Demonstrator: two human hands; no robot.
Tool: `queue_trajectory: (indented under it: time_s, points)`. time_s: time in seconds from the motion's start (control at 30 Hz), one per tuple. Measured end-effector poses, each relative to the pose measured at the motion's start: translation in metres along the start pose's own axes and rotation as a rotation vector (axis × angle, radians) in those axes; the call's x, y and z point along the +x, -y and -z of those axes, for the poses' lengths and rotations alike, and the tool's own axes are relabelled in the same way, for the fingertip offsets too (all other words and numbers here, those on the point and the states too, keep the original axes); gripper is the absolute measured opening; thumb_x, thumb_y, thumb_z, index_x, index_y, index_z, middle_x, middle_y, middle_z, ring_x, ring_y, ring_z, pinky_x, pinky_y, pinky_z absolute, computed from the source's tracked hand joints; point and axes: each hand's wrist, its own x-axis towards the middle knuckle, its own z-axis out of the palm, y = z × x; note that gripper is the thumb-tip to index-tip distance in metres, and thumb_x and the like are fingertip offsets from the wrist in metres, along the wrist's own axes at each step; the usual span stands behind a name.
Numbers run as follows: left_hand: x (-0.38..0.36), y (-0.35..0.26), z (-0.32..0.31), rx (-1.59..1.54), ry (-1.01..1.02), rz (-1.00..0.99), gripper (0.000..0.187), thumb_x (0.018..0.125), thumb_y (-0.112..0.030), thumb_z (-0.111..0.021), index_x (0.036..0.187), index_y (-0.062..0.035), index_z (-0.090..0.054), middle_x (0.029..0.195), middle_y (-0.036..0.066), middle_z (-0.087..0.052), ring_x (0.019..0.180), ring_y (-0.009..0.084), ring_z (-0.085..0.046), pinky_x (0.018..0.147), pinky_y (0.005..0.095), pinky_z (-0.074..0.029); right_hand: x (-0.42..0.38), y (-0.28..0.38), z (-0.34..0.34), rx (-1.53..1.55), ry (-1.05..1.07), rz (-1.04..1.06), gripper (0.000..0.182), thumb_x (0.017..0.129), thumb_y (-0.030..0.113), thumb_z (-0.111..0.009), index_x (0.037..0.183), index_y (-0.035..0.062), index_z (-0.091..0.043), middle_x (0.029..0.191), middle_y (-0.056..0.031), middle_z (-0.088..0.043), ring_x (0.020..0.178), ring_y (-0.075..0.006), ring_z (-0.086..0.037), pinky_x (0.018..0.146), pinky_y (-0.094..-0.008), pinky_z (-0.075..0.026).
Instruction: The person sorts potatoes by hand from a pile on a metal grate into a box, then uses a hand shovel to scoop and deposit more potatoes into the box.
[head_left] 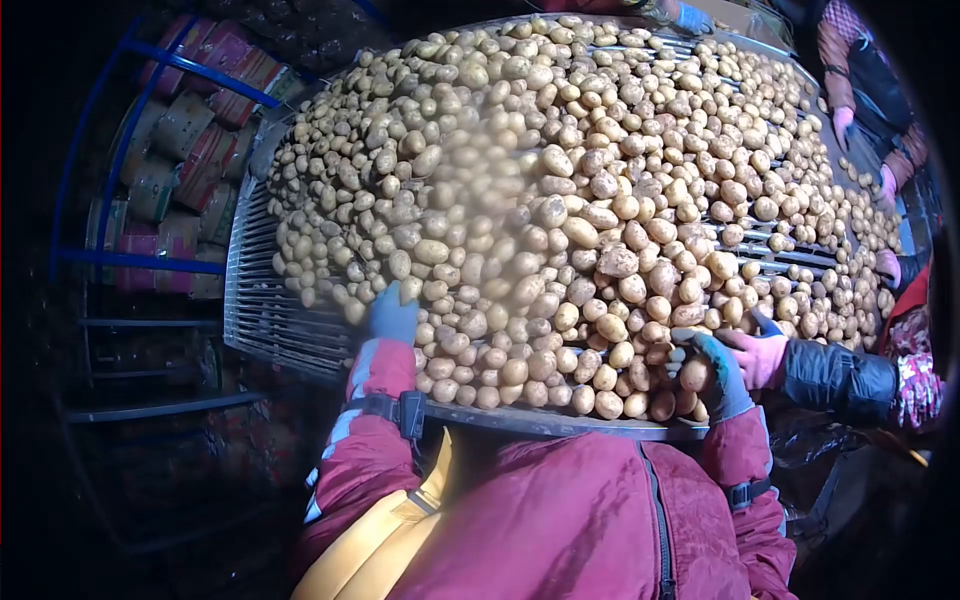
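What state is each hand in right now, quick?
Left hand: at the potatoes; can't tell if open or closed.
Right hand: closed around a potato.

tan-yellow potatoes [583, 232], blue-grey gloves [395, 318], maroon jacket [560, 515], blue frame [190, 262], co-worker's pink-and-blue glove [760, 358], black sleeve [838, 378]

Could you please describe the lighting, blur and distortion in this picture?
Head view throughout: a hazy patch softens the potatoes near the middle; they are brightly lit, while the stacked boxes at left lie in shadow; the table's near rim bows, and corners are black.
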Motion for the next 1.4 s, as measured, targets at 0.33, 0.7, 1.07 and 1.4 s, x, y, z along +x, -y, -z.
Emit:
queue_trajectory:
  time_s: [0.33,0.7,1.07,1.4]
  points:
    - [0.018,-0.045,0.012,-0.605,0.616,0.23,0.037,0.099,-0.018,-0.058,0.132,-0.0001,-0.058,0.114,0.011,-0.069,0.11,0.0192,-0.065,0.091,0.0303,-0.054,0.009,0.018,-0.047,0.008,0.079,-0.085,0.037,0.103,0.021,-0.052,0.129,-0.0041,-0.059,0.09,-0.0106,-0.065,0.079,-0.0203,-0.063,0.071,-0.0328,-0.054]
    - [-0.058,-0.22,-0.005,-1.579,1.437,0.267,0.089,0.083,-0.029,-0.078,0.155,-0.0011,-0.033,0.143,0.027,-0.054,0.133,0.0381,-0.054,0.113,0.0521,-0.044,-0.013,0.01,-0.057,-0.051,0.173,-0.082,0.04,0.101,0.029,-0.058,0.127,-0.0012,-0.065,0.101,-0.0118,-0.072,0.082,-0.021,-0.07,0.068,-0.031,-0.058]
    - [-0.198,-0.375,-0.044,-0.609,1.519,-0.377,0.064,0.101,-0.029,-0.062,0.156,-0.0049,-0.04,0.15,0.007,-0.051,0.134,0.016,-0.047,0.112,0.0304,-0.037,-0.11,-0.003,0.015,0.083,-0.035,0.044,0.044,0.107,0.043,-0.05,0.106,0.0019,-0.068,0.095,-0.018,-0.071,0.076,-0.0285,-0.069,0.064,-0.0394,-0.057]
    - [-0.258,-0.417,-0.088,-0.66,1.538,-0.498,0.044,0.106,-0.025,-0.053,0.144,-0.0018,-0.055,0.138,0.009,-0.06,0.128,0.0181,-0.054,0.109,0.031,-0.042,-0.183,-0.059,0.083,0.565,-0.111,0.289,0.049,0.102,0.048,-0.053,0.098,0.0012,-0.066,0.085,-0.0114,-0.067,0.076,-0.0246,-0.063,0.066,-0.0346,-0.052]
